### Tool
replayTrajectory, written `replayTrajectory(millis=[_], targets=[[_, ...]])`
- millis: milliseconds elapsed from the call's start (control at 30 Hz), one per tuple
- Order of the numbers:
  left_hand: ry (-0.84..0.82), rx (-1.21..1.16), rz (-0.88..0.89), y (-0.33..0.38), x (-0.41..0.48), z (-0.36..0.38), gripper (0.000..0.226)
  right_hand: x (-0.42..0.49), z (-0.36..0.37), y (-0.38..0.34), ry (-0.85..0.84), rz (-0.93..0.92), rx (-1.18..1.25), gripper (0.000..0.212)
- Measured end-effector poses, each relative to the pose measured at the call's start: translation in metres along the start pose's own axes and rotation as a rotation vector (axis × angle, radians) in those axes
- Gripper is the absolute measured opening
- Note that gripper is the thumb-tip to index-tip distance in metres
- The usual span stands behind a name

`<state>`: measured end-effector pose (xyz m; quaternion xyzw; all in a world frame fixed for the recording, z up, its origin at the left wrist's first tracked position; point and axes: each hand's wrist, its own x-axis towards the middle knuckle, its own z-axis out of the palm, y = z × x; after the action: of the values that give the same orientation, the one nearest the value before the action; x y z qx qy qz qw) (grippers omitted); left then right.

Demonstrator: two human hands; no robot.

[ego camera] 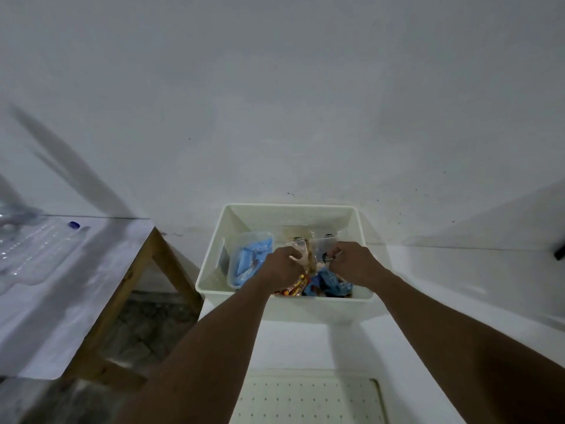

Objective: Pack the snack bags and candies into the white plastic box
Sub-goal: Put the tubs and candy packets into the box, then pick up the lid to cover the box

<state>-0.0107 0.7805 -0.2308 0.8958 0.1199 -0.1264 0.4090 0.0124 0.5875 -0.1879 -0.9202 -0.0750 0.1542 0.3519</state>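
Observation:
The white plastic box (290, 211) stands on a white table against the wall. Both my hands reach inside it. My left hand (282, 266) grips the left edge of a clear bag of brownish snacks (302, 249). On the same bag's right side, my right hand (351, 263) is closed by a small dark clip. A clear container of light blue packets (249, 261) leans at the box's left. Red-and-yellow candy wrappers (293, 289) and blue wrappers (330, 284) lie along the near wall.
A white perforated lid or tray (305, 396) lies at the near table edge. To the left stands a wooden-framed table (122, 283) carrying clear plastic bottles (36, 246) with a blue cap. A dark object (560, 252) pokes in at the right edge.

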Motion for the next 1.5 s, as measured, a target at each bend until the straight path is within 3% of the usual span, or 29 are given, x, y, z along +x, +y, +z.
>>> replayTrajectory(millis=[300,467,600,700,833,1067,1167,1233,1333,1500], targets=[[0.43,0.047,0.209,-0.018,-0.123,0.002,0.011,-0.094,0.032,0.021,0.085,-0.056,0.026,0.016],[0.385,0.072,0.096,-0.055,-0.19,0.038,0.012,-0.161,0.063,0.058,-0.012,-0.007,0.002,0.014],[0.245,0.105,-0.077,-0.105,-0.243,0.09,0.022,-0.219,0.095,0.108,-0.062,0.063,0.004,0.009],[0.151,0.216,-0.223,-0.147,-0.284,0.127,0.029,-0.26,0.123,0.148,-0.05,0.168,-0.129,0.011],[0.217,0.303,-0.353,-0.191,-0.33,0.155,0.037,-0.311,0.152,0.181,-0.022,0.311,-0.35,0.028],[0.354,0.338,-0.469,-0.212,-0.351,0.162,0.066,-0.33,0.171,0.194,-0.023,0.337,-0.266,0.033],[0.281,0.292,-0.594,-0.216,-0.349,0.153,0.08,-0.324,0.169,0.193,-0.028,0.379,-0.15,0.032],[0.22,0.29,-0.612,-0.218,-0.348,0.145,0.085,-0.322,0.166,0.194,-0.015,0.407,-0.043,0.03],[0.258,0.246,-0.622,-0.211,-0.347,0.131,0.088,-0.322,0.159,0.189,0.074,0.416,0.048,0.028],[0.454,0.364,-0.41,-0.18,-0.349,0.11,0.095,-0.316,0.13,0.162,0.362,0.289,0.064,0.029]])
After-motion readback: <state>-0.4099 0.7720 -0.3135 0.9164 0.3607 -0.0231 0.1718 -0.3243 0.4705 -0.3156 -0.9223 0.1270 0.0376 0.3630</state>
